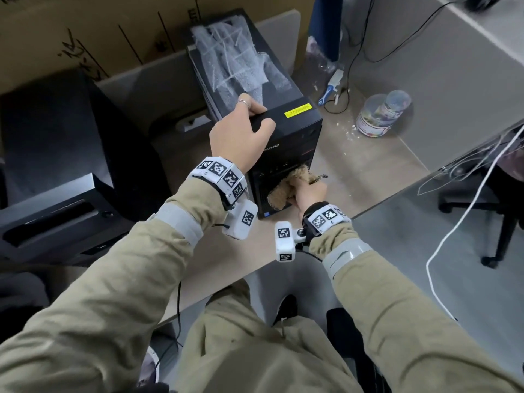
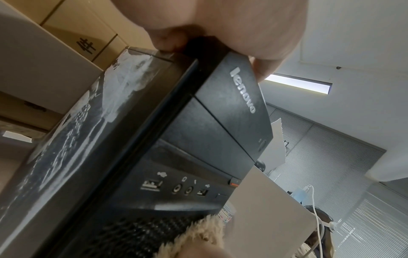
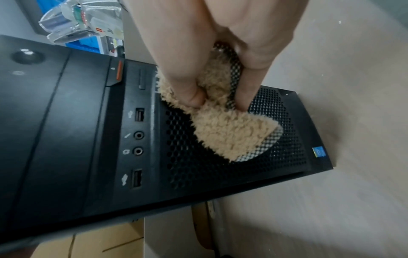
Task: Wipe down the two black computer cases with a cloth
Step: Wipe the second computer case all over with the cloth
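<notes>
The right hand [image 3: 223, 57] pinches the fuzzy tan cloth [image 3: 229, 132] on the holey front of the upright case [image 1: 286, 143] near the desk's front edge, the left hand [image 1: 241, 137] grips its top, and the other case [image 1: 56, 177] looks unwiped.

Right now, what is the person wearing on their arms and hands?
Both arms are in khaki-tan sleeves, each with a grey strap around the forearm. Each wrist carries a band of white blocks printed with black-and-white square markers, with a white marked camera housing hanging beneath. A thin black cable trails from the left unit. The left hand wears a silver ring.
</notes>
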The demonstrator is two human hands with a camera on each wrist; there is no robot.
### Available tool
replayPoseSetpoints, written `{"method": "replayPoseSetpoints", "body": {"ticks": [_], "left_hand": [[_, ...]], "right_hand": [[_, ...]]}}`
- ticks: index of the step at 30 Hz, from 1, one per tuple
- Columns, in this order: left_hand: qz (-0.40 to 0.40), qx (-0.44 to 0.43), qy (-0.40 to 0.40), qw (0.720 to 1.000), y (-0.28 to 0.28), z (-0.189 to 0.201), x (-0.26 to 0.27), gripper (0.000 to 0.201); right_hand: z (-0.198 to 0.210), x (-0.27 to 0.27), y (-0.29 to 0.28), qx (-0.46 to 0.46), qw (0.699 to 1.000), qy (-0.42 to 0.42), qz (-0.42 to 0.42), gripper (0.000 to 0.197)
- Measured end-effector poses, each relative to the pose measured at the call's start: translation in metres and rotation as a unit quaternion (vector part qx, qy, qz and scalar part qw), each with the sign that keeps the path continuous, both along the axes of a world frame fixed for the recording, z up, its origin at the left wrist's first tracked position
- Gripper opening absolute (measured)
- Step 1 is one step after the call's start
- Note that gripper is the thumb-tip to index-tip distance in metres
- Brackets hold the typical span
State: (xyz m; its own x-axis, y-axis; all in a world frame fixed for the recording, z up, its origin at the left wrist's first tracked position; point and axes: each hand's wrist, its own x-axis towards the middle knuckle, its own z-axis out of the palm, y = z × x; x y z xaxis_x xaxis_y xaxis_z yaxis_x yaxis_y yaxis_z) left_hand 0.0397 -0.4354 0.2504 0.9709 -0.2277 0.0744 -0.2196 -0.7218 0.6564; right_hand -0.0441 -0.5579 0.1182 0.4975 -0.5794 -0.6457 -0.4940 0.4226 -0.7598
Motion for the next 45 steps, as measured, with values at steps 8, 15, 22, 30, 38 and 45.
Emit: {"method": "replayPoseSetpoints", "body": {"ticks": [8, 15, 22, 30, 38, 45], "left_hand": [[0.010, -0.009, -0.035, 0.999, 0.000, -0.008, 0.006, 0.020], [0.003, -0.010, -0.050, 0.999, 0.000, -0.009, 0.006, 0.020], [0.005, -0.008, -0.049, 0.999, -0.002, -0.006, 0.001, 0.020], [0.024, -0.020, -0.043, 0.999, -0.005, 0.000, -0.005, 0.021], [0.009, 0.070, -0.068, 0.995, 0.000, 0.011, 0.001, 0.020], [-0.077, 0.128, -0.131, 0.980, -0.004, 0.012, 0.022, 0.031]], "right_hand": [[-0.095, 0.010, -0.031, 0.010, 0.988, 0.150, 0.042, 0.038], [-0.084, 0.014, -0.016, 0.030, 0.988, 0.127, 0.087, 0.017], [-0.046, -0.001, -0.011, -0.008, 0.992, 0.095, 0.078, 0.014], [0.020, -0.006, -0.010, 0.055, 0.992, -0.113, 0.002, 0.014], [0.007, -0.001, -0.013, -0.007, 0.998, -0.058, 0.015, 0.018], [-0.030, 0.001, -0.018, -0.082, 0.994, 0.069, 0.031, 0.023]]}}
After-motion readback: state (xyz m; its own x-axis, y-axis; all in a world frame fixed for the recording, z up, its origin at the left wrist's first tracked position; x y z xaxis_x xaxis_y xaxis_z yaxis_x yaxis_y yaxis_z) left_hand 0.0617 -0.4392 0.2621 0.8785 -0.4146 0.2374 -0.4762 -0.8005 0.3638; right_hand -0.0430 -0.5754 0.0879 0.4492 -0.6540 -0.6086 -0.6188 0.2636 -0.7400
